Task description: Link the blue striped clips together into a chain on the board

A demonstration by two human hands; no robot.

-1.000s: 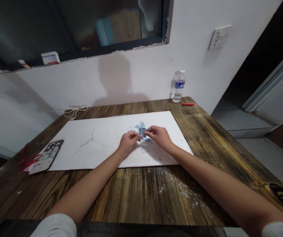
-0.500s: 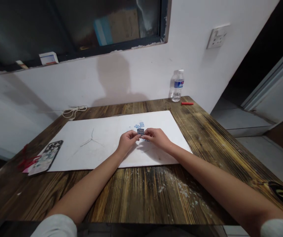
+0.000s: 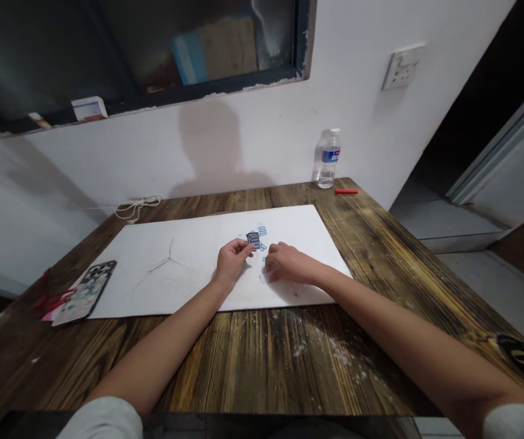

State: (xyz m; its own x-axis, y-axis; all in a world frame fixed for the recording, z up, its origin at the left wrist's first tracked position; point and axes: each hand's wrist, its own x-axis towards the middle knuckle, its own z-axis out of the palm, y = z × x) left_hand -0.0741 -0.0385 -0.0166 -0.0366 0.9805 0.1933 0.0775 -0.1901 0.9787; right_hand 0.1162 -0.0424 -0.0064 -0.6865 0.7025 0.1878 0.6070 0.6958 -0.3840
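Note:
My left hand (image 3: 233,262) pinches a small dark flat piece with pale stripes (image 3: 253,240) between thumb and fingers, just above the white board (image 3: 207,238). Right of it, my right hand (image 3: 289,263) is low over the board, fingers bent and a little apart, with nothing visibly held. By its fingertips lies a faint, pale outlined piece (image 3: 262,278). Small blue-striped pieces lie around the held one: one blue-striped piece (image 3: 262,231) behind it and another blue-striped piece (image 3: 262,247) close to its right edge. My right palm hides part of the board.
A patterned phone case (image 3: 86,292) and red strings (image 3: 54,302) lie at the board's left end. Toward the wall are a white cable (image 3: 138,206), a water bottle (image 3: 329,160) and a red marker (image 3: 346,191). The wooden table (image 3: 244,360) extends around the board.
My right hand has let go of the dark striped piece and moved down toward the board. My left hand has shifted the piece slightly left and up, showing more of its striped face.

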